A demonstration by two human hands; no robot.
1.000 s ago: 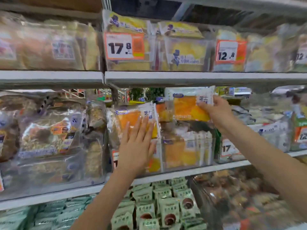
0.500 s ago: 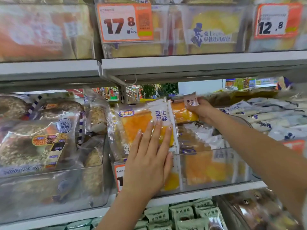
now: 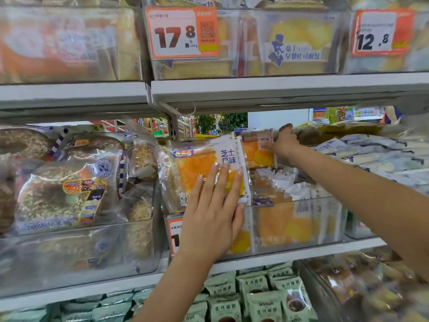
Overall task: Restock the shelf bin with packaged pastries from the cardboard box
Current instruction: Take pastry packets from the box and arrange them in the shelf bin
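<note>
- Step: seating a pastry pack in the clear shelf bin [image 3: 299,235].
- My left hand [image 3: 214,214], fingers straight, presses flat on the front pastry pack [image 3: 199,168] at the bin's front left.
- My right hand [image 3: 284,142] pinches a second pack [image 3: 257,152] over the bin's rear.
- Next, I judge: lower it behind the upright row.
- Crinkly glossy film, soft orange slabs; cardboard box not in view.

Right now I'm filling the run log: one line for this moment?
left hand: flat on front pastry pack | right hand: holds rear pack over clear bin | step: placing
</note>
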